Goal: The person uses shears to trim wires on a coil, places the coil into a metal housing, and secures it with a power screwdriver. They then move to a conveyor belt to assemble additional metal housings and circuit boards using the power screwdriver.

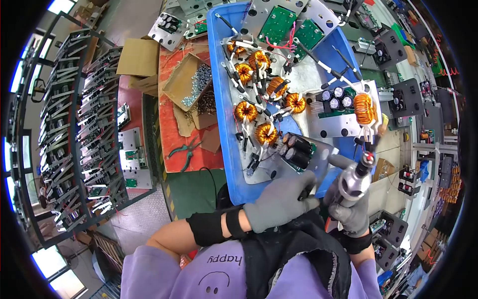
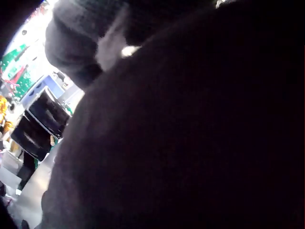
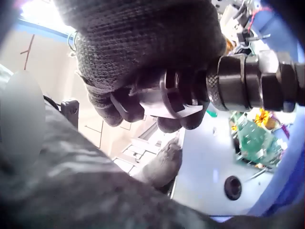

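Purple top [image 1: 194, 271] reads "happy"; right hand [image 1: 351, 213] grips silver tool [image 1: 354, 183].

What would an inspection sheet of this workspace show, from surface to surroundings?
Surface: red worktop beside the blue bin.
Job's things: orange coils in the bin; green circuit boards; metal tool.
Clutter: pliers; cardboard tray of small metal hardware.
Hands: right hand grips the tool; left hand by the bin's near edge, hold unclear.
Cables: black cable beside the bin; pink wires by the boards.
Surroundings: racked metal assemblies at picture left.
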A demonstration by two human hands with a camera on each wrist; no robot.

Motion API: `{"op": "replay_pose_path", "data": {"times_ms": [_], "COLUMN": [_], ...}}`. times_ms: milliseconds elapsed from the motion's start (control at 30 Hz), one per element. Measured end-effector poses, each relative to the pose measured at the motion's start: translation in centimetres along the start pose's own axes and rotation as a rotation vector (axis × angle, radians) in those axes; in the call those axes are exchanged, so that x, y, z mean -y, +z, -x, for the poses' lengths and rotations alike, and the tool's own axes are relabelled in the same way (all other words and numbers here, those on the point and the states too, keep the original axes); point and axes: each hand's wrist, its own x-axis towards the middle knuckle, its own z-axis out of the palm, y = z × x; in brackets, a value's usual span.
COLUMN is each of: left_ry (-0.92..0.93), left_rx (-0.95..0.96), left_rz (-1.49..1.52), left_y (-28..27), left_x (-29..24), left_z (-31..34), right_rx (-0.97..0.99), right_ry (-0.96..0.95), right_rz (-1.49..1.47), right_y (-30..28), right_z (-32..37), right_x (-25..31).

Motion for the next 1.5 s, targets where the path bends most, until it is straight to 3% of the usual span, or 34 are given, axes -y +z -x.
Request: {"op": "replay_pose_path", "data": {"times_ms": [100,167,200,233,267,300,333,400,500,600,667,733,800,933,1000,1067,1133,1167,1300,1400,1433,1500], "left_ry": [0.149,0.024,0.041,-0.272,-0.369,-0.638,-0.638,-0.518,-0.742,-0.663,-0.541,-0.619,-0.616,-0.517,-0.314,-0.217,0.007,0.032,0.035,0.069,-0.006,0.069], "left_rx": [0.199,-0.175,-0.415,-0.445,-0.434,-0.116,-0.115,0.211,0.175,0.202,0.262,0.155,0.092,-0.083,-0.205,-0.299,-0.479,-0.47,-0.549,-0.67,-0.691,-0.707], "left_rz": [-0.101,-0.233,-0.318,-0.364,-0.313,-0.53,-0.529,-0.892,-0.977,-1.038,-0.831,-0.875,-0.862,-0.671,-0.496,-0.204,-0.199,-0.178,0.11,0.304,0.389,0.573], "left_y": [-1.9,-4.9,-6.0,-7.0,-7.8,-8.7,-8.2,-7.2,-5.5,-6.0,-5.7,-4.9,-4.7,-7.5,-10.7,-13.4,-15.5,-16.8,-17.9,-17.9,-17.4,-16.8], "left_x": [1.8,2.4,6.1,5.2,7.1,8.2,10.7,15.3,14.6,10.8,15.0,10.5,9.9,4.8,3.8,-1.5,-3.4,-3.7,-3.7,1.5,1.8,5.3], "left_z": [-2.9,-5.4,-8.4,-10.2,-12.4,-15.6,-17.6,-20.6,-21.4,-18.8,-20.0,-17.9,-17.6,-14.2,-12.6,-7.7,-3.3,-1.4,5.7,8.0,9.0,9.8], "right_rx": [-0.028,-0.034,-0.043,-0.056,-0.053,-0.058,-0.065,-0.065,-0.078,-0.059,-0.058,-0.069,-0.063,-0.012,0.001,0.045,0.101,0.118,0.289,0.421,0.46,0.521], "right_ry": [0.021,0.009,-0.007,-0.012,-0.007,-0.013,-0.021,-0.024,-0.008,-0.02,-0.006,-0.061,-0.039,-0.024,-0.067,-0.046,-0.035,-0.037,-0.065,-0.131,-0.126,-0.11], "right_rz": [0.205,0.175,0.151,0.195,0.197,0.168,0.14,0.169,0.164,0.203,0.247,0.249,0.267,0.341,0.268,0.267,0.337,0.348,0.443,0.504,0.492,0.49], "right_y": [-0.1,-0.8,-1.2,-1.6,-1.7,-1.7,-1.9,-2.8,-2.9,-3.3,-3.7,-3.8,-4.2,-5.0,-4.6,-4.2,-3.3,-2.7,0.5,3.1,4.2,6.9], "right_z": [-1.0,-1.6,-1.7,-1.7,-1.7,-1.8,-1.9,-1.8,-1.6,-1.8,-1.7,-1.9,-1.7,-1.4,-1.6,-2.1,-2.7,-3.2,-4.9,-6.4,-6.9,-7.6], "right_x": [-0.7,-1.3,-1.6,-1.8,-1.7,-1.6,-1.5,-2.1,-2.1,-2.1,-2.4,-2.2,-2.0,-1.5,-1.3,-1.1,-0.5,-0.2,0.7,0.9,1.0,1.5]}}
